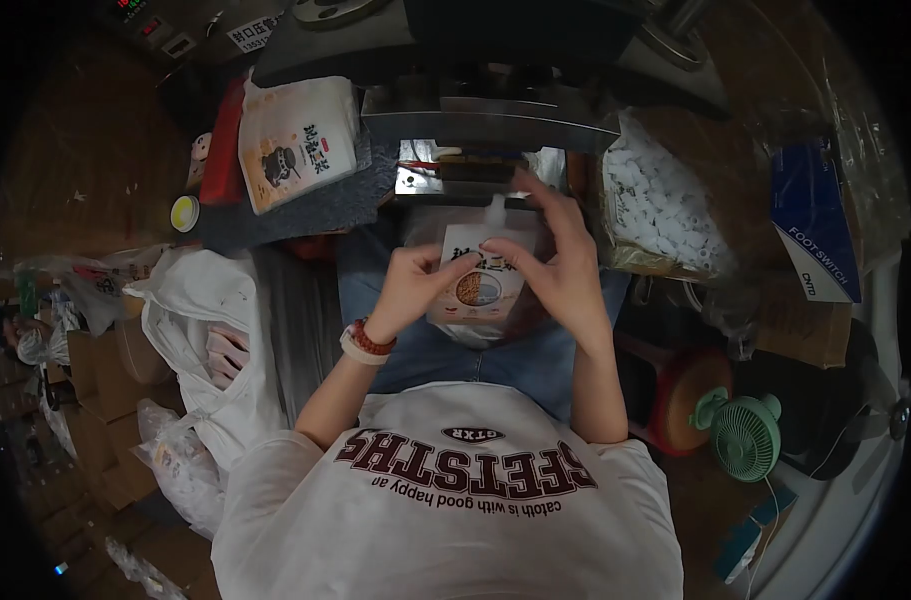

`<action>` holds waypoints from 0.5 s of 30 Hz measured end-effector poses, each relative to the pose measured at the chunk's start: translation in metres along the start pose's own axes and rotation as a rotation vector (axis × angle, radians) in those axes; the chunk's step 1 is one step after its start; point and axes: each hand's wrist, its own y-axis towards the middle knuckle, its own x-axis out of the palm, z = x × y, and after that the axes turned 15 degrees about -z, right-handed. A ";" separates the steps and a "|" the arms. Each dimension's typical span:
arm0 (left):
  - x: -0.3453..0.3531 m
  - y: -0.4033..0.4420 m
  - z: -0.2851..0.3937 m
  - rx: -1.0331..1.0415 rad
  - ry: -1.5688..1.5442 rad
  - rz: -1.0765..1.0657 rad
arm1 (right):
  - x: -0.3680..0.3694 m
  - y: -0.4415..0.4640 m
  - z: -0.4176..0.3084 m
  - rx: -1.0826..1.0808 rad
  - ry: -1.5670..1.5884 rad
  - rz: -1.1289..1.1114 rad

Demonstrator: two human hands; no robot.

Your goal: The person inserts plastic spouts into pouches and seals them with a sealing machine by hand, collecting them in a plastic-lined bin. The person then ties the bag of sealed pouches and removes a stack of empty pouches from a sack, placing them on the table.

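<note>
A white printed spout pouch (488, 298) is held upright in front of my lap, facing me, its pale spout (495, 210) pointing at the machine. My left hand (413, 286) grips its left side, thumb across the front and the other fingers mostly hidden behind. My right hand (560, 258) has its thumb on the pouch's upper front, while a finger reaches up past the spout. Just ahead of the spout is the metal machine (490, 122) with a lit recess.
Flat printed pouches (300, 140) lie stacked at the left on a dark cloth. A box of small white pieces (660, 195) stands right of the machine, beside a blue foot switch box (813, 225). A green fan (743, 438) is at lower right; a white sack (210, 330) hangs open at left.
</note>
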 end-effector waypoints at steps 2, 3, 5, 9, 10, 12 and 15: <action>0.002 0.017 -0.004 -0.111 -0.229 0.004 | -0.014 -0.003 0.014 -0.007 -0.158 0.215; 0.001 0.023 -0.002 -0.081 -0.397 0.040 | -0.028 -0.006 0.001 0.139 0.029 0.260; -0.004 0.037 0.002 -0.068 -0.603 0.088 | -0.057 -0.010 0.005 0.164 -0.160 0.371; -0.018 0.061 -0.003 -0.045 -0.820 0.011 | -0.074 -0.005 0.057 0.303 -0.630 0.431; -0.016 0.060 -0.001 -0.046 -0.819 0.014 | -0.069 -0.007 0.081 0.427 -0.769 0.348; -0.011 0.062 0.005 0.010 -0.845 0.055 | -0.068 -0.004 0.093 0.540 -0.905 0.268; -0.014 0.061 0.002 -0.057 -0.792 0.046 | -0.064 -0.007 0.086 0.548 -0.582 0.236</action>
